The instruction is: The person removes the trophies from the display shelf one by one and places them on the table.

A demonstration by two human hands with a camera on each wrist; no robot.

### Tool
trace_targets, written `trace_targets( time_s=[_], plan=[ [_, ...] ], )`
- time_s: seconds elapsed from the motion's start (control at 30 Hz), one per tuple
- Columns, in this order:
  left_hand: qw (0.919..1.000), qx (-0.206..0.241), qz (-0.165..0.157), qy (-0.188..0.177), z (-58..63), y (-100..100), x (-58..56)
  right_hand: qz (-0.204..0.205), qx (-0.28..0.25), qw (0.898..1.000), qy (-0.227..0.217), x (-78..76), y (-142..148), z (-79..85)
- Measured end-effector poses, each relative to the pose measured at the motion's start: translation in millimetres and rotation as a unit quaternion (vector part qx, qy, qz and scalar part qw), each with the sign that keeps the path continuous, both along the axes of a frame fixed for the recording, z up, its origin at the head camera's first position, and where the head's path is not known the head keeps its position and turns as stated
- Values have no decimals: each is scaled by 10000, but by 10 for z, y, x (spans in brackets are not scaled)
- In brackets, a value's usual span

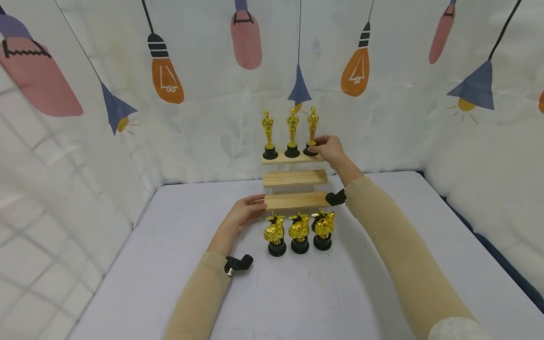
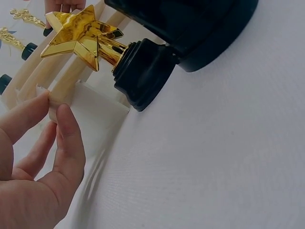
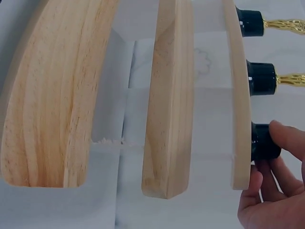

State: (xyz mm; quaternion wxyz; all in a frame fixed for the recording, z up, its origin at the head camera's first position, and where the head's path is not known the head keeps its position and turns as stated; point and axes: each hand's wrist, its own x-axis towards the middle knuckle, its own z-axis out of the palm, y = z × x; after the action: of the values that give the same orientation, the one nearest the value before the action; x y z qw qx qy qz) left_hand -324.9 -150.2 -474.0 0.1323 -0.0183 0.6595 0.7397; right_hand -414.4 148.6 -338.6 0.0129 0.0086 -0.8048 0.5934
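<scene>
A three-step wooden display stand [image 1: 295,201] stands on the table. On its top step [image 1: 293,159], three gold statuette trophies with black bases stand in a row. My right hand [image 1: 333,150] holds the rightmost statuette trophy [image 1: 312,125], thumb and fingers around its black base [image 3: 265,142], which meets the top board near its end in the right wrist view. My left hand [image 1: 244,212] pinches the left end of the lowest step [image 2: 62,90] between thumb and fingers. Left and middle statuette trophies [image 1: 292,125] stand upright beside the held one.
In front of the stand, three gold thumbs-up trophies [image 1: 299,231] with black bases stand in a row. Gold star trophies [image 2: 78,38] are behind them, mostly hidden from the head view. A patterned cloth [image 1: 204,137] hangs behind the white table [image 1: 170,226].
</scene>
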Motion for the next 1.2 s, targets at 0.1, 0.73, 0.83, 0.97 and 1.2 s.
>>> trace_targets(
  time_s=[0.1, 0.73, 0.83, 0.97, 1.2],
  plan=[
    [10000, 14, -14, 32, -3, -1, 10, 3, 21, 10000, 50, 3, 7, -9],
    [9999, 127, 77, -16, -12, 0, 20, 323, 241, 9990, 172, 103, 49, 50],
    [9998, 142, 91, -50, -8, -1, 21, 332, 220, 9990, 185, 122, 62, 58],
    [9999, 136, 63, -57, -5, -4, 18, 379, 187, 9990, 174, 143, 95, 56],
    [9999, 136, 56, -52, -4, 7, 9, 501, 160, 9986, 57, 224, 145, 68]
  ],
)
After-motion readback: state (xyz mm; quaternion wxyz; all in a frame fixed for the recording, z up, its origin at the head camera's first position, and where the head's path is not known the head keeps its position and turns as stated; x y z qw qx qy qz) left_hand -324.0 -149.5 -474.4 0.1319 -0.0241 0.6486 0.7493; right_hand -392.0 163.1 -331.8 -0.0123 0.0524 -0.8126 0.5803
